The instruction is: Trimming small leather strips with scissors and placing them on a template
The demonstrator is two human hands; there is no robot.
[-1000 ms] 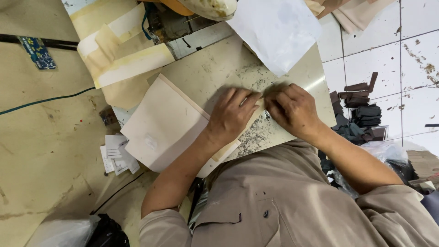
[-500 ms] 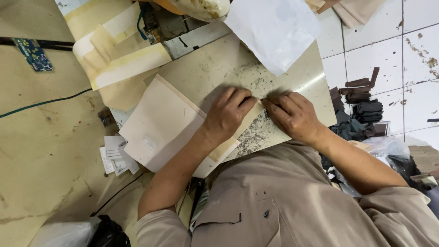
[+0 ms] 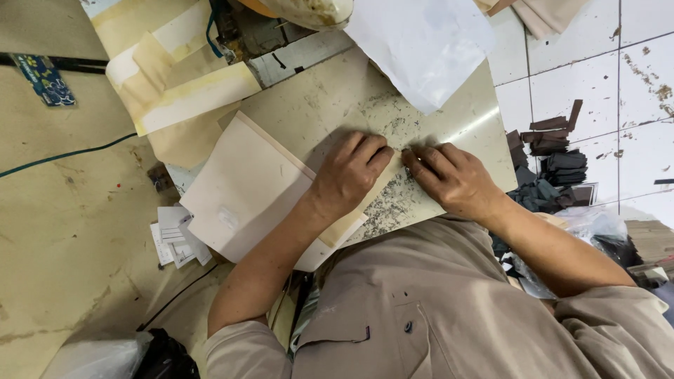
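Note:
A beige sheet [image 3: 246, 189] with a folded strip along its edge lies on a worn, scratched work board [image 3: 337, 105]. My left hand [image 3: 347, 175] rests palm-down on the sheet's right end, its fingers curled over the folded edge. My right hand [image 3: 453, 179] sits just to the right of it with its fingers bent. Those fingertips meet the left hand's at the tip of the sheet's strip. Both hands press the material against the board, close to my body.
A white sheet [image 3: 421, 42] lies at the board's far edge. Cream and yellow paper pieces [image 3: 182, 91] are stacked at the upper left, and small white tags [image 3: 172, 235] lie at the left. Dark scraps [image 3: 554, 151] sit on the tiled floor to the right. A green cable [image 3: 70, 158] crosses the tan surface.
Both hands stay at the same spot on the sheet. The right fingertips have shifted slightly closer to the left hand's.

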